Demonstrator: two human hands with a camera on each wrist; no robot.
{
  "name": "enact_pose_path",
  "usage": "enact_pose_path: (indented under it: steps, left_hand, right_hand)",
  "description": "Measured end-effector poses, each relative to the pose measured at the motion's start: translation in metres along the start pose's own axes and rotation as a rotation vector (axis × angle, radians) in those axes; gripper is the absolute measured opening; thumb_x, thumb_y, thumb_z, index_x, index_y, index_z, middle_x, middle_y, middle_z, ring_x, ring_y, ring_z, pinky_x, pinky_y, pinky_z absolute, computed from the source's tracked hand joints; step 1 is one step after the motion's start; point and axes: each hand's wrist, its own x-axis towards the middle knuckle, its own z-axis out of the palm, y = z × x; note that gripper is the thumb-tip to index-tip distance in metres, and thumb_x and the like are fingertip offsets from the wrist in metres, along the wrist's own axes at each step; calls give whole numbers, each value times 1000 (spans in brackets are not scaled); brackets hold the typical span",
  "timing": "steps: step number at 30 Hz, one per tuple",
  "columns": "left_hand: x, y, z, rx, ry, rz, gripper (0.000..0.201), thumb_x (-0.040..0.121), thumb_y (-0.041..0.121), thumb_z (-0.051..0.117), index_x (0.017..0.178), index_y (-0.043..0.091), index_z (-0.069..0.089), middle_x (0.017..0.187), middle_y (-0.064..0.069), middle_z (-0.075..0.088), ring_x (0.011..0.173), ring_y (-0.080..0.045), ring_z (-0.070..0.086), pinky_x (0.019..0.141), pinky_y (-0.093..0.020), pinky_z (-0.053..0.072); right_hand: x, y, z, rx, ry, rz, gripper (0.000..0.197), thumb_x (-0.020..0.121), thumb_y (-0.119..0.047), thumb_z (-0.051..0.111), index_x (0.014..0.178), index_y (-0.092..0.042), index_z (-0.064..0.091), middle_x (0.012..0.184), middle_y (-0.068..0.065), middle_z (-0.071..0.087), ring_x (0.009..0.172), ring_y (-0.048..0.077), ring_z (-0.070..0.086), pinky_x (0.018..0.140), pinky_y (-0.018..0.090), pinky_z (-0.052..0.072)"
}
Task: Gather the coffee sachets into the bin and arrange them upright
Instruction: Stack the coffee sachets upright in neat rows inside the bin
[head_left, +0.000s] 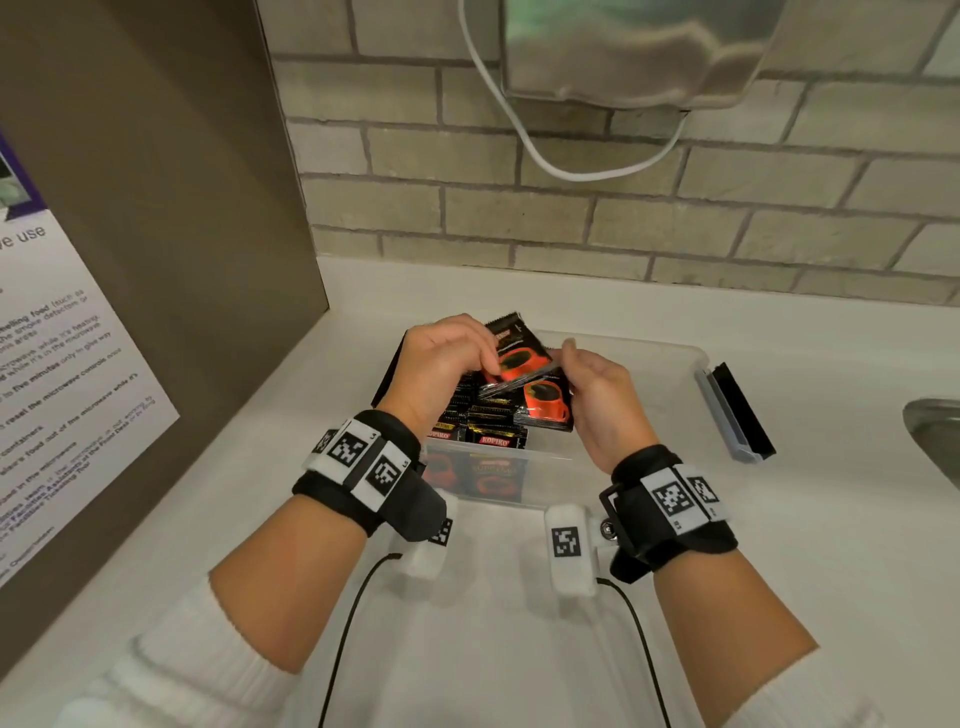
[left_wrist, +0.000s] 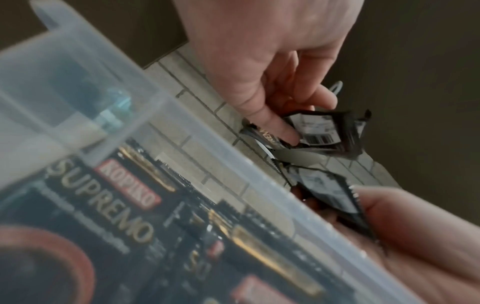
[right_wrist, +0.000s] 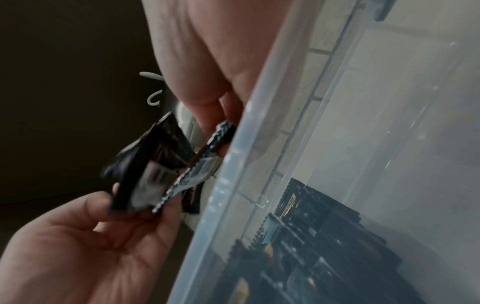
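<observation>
On the white counter (head_left: 779, 519), both hands' fingers (head_left: 485, 358) pinch glossy black-and-red coffee sachets (head_left: 519, 358).

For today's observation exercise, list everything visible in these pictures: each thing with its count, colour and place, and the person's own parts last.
Bin: one, clear plastic, on the counter.
Coffee sachets in bin: many, count unclear, black and red, upright at its left end.
Held sachets: at least two, black and red, above the bin.
Counter: one, white.
Lid clip: one, grey and black, right of the bin.
Brick wall: grey, behind.
Cable: one, white, on the wall.
Notice: one, white, left panel.
Left hand: holds a sachet.
Right hand: holds a sachet.
</observation>
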Motion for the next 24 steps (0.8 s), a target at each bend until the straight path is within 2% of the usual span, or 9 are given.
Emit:
enact_pose_path:
  steps: [3,5,7,10,13,15,17,21,24]
  left_hand:
    - [5,4,-1,289,-77,18,37,71,-13,55,49,15,64,70,2,59,79,-5,54,83,-23,42]
    - [9,5,-4,402,-131,7,38,74,-13,55,53,18,64,74,4,60,80,-4,55,85,-24,41]
    - [11,6,-6,414,-166,27,41,73,-15,55,62,23,65,82,7,60,85,-5,57,85,-22,42]
    - [8,5,-3,371,-124,109,50,71,-18,60,87,29,62,110,6,54,105,0,52,81,-14,45]
    - [4,1,1,254,8,12,60,77,-7,67,121,28,47,134,5,40,120,-8,47,87,-20,48]
    - [1,1,2,134,-6,-125,69,81,-4,65,136,21,32,132,0,45,115,-12,52,85,-22,51]
    - [0,2,2,80,-59,-224,71,82,-3,63,140,15,26,121,-8,56,103,-15,60,81,-26,55]
    - [1,1,2,152,-17,-198,58,83,-1,64,135,9,40,99,-5,64,87,-11,62,76,-19,54]
    - [1,2,2,224,-39,-165,46,83,-3,62,127,6,51,99,0,65,86,-3,61,84,-15,49]
  right_hand:
    - [-1,-2,-1,7,-37,34,43,98,-36,40,88,-2,65,101,20,67,89,27,65,86,43,51]
    - [-3,-2,0,-36,-71,47,31,94,-31,50,86,-5,65,93,15,70,83,25,66,83,41,53]
    - [-2,-1,1,-111,-82,23,12,88,-18,61,84,-8,65,86,11,68,79,23,64,80,37,53]
    - [1,2,-1,-137,-37,3,2,83,-8,66,83,-7,64,83,11,65,75,21,62,72,32,55]
    - [3,1,-2,-92,-26,3,6,87,-7,61,81,-7,62,78,8,66,68,17,63,63,26,54]
    - [3,1,-3,-67,-24,-2,8,90,-7,57,83,-5,62,79,8,65,70,18,63,67,29,55]
    - [4,1,-3,-64,-17,-5,11,92,-9,54,85,-4,62,81,9,66,73,21,63,70,33,54]
    - [1,2,0,-143,-16,6,24,93,-24,54,79,-8,63,81,9,68,71,21,66,71,34,55]
    - [0,3,0,-185,-13,21,27,93,-26,54,76,-9,63,77,7,68,65,19,65,63,30,55]
